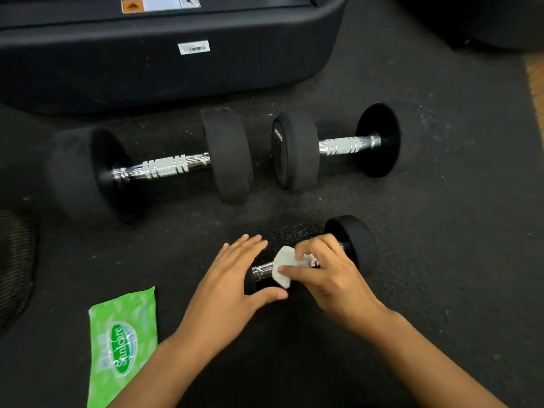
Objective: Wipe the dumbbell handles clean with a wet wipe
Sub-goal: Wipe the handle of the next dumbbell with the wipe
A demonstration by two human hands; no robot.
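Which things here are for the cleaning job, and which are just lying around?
For the job: wet wipe pinched in the right hand; small dumbbell, steadied by the left hand; two big dumbbells; green wipes pack.

Just lying about: black machine base; dark round thing at left edge.

the dumbbell handles (164, 169) are shiny chrome metal with knurled, ridged bands; the dumbbell heads (226, 154) look matt black rubber. the floor (441, 201) is rough speckled rubber. the wipe (284, 265) is soft white cloth, its pack (123, 343) glossy green plastic.
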